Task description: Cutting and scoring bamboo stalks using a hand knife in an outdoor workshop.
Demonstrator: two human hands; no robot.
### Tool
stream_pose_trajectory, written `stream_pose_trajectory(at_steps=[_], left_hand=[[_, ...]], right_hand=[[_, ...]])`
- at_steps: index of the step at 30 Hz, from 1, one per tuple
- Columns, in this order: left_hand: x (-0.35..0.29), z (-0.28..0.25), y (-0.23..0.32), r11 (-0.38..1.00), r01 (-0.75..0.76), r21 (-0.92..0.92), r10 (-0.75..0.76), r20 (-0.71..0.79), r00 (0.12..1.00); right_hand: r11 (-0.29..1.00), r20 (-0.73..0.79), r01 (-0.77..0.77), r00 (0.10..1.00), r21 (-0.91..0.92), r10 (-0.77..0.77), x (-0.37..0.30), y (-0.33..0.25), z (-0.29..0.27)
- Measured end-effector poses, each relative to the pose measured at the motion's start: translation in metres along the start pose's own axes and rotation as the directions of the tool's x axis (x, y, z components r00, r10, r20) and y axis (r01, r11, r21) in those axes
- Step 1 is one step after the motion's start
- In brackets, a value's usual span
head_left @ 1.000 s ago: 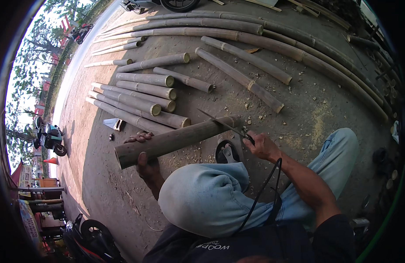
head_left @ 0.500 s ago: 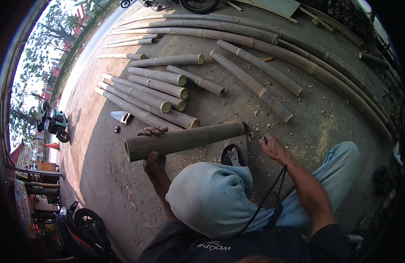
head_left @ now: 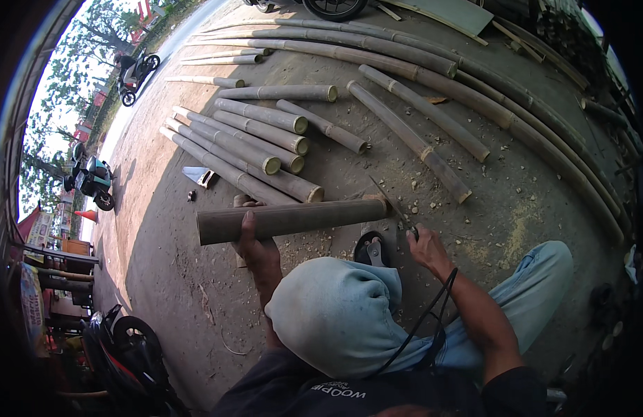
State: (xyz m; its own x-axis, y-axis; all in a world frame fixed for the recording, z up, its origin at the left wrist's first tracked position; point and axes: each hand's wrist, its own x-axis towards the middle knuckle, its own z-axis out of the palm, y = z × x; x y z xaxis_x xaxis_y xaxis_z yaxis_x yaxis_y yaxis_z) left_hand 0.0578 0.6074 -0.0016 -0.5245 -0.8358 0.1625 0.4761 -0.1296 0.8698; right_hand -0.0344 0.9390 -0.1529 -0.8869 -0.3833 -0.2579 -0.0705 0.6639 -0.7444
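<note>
My left hand (head_left: 257,251) is wrapped around a cut bamboo tube (head_left: 286,220) near its left end, the thumb lying over the side. The tube lies almost level across the view in front of my raised knee, its right end near the blade. My right hand (head_left: 429,250) is closed on the dark handle of a knife (head_left: 391,200). Its long, thin blade points up and left, just past the tube's right end; I cannot tell whether the two touch. Beneath the tube, by my left hand, part of a short light-brown piece (head_left: 240,257) shows.
Several cut bamboo tubes (head_left: 248,142) lie ahead on the ground, with long bamboo poles (head_left: 467,87) curving beyond them. A handsaw (head_left: 198,176) lies left of the tubes. Chips (head_left: 467,249) and sawdust (head_left: 519,221) are scattered at right. A parked motorbike (head_left: 130,354) stands lower left.
The bamboo tube has turned, so its open left end no longer shows, and its right end sits slightly lower. More of the knife blade shows. A motorbike has appeared on the road.
</note>
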Motion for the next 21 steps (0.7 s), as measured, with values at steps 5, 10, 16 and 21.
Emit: stream_pose_trajectory(at_steps=[5,10,16,21], left_hand=[[0.003,-0.007,0.001,1.000,0.000,-0.016,0.003,0.185,0.983],[0.003,-0.007,0.002,0.998,0.038,-0.044,-0.024,0.279,0.960],[0.010,-0.006,0.007,0.999,-0.004,-0.033,0.017,0.407,0.913],[0.015,-0.008,-0.008,0.994,0.023,-0.106,0.039,0.546,0.837]], right_hand=[[0.999,0.145,0.040,0.989,-0.023,-0.036,-0.012,-0.025,-0.015],[0.995,0.050,-0.098,0.994,0.003,0.097,0.001,-0.016,-0.019],[0.999,0.120,0.047,0.992,0.005,-0.048,-0.007,-0.023,-0.024],[0.988,0.167,-0.143,0.975,-0.051,0.149,0.001,0.004,-0.030]])
